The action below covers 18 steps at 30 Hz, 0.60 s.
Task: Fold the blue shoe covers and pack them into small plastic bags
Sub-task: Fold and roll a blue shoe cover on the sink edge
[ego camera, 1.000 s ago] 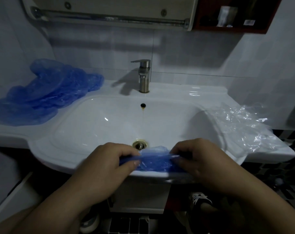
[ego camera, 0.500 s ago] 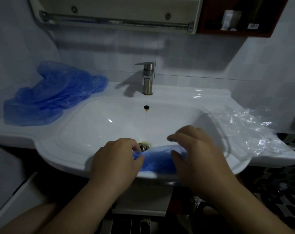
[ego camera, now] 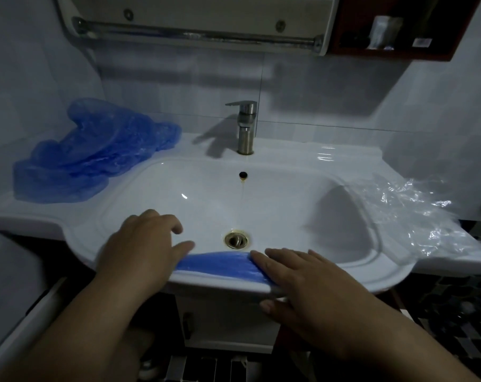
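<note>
Washbasin worktop (ego camera: 330, 161): shoe cover pile (ego camera: 96, 155) back-left, unfolded. Plastic bags (ego camera: 421, 216) right, none visibly packed. One shoe cover (ego camera: 217, 263) flat on front rim, fold judged underway. Left hand (ego camera: 142, 244), right hand (ego camera: 302, 277): grip apart, pressing cover ends.
</note>
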Tool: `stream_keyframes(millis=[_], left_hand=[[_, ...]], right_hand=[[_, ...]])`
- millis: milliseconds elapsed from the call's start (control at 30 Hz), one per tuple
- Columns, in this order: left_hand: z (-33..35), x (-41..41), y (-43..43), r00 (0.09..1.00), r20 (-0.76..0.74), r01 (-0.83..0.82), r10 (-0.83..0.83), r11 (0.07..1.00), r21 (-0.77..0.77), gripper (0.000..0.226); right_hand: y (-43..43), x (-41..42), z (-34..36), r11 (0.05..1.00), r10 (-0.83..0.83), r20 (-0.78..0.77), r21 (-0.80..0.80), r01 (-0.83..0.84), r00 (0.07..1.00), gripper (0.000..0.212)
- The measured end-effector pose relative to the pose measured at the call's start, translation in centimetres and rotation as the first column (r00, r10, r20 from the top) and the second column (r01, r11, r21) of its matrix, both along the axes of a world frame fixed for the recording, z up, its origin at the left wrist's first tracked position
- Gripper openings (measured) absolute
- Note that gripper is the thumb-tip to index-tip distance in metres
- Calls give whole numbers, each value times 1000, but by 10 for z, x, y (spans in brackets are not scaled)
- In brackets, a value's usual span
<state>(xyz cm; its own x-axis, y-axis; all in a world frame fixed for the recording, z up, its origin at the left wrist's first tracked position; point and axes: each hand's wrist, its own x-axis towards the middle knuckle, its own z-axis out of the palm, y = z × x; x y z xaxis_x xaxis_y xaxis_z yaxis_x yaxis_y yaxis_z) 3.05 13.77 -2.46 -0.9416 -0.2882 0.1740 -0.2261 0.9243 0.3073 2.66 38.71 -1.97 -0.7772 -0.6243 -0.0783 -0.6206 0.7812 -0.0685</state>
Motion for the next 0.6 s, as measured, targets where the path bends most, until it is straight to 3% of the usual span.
stream_keyframes(millis=[33, 100, 167, 233, 300, 433, 600], left_hand=[[-1, 0, -4, 999, -29, -24, 23, 999, -25, 32], [0, 3, -4, 973, -229, 21, -21, 1000, -3, 19], [7, 10, 7, 901, -390, 242, -189, 966, 91, 11], [12, 20, 24, 840, -329, 494, -431, 859, 136, 15], [6, 21, 35, 791, -178, 607, -585, 786, 116, 37], [-7, 18, 44, 773, -139, 623, -619, 782, -19, 39], [-9, 20, 44, 774, -206, 617, -599, 786, 29, 32]], right_hand=[[-1, 0, 0, 1000, 2, 1, -1, -2, 1000, 74], [-1, -1, -1, 1000, 8, -12, -5, -8, 1000, 74], [-1, -1, -2, 999, 8, -15, -34, -9, 1000, 71], [-2, -1, -2, 997, 13, -25, -72, -14, 1000, 72], [-1, -2, -1, 992, 12, -14, -128, -14, 1000, 75], [12, -6, 10, 948, 25, -10, -316, -27, 1000, 74], [22, -11, 16, 924, 38, -165, -370, -97, 986, 40]])
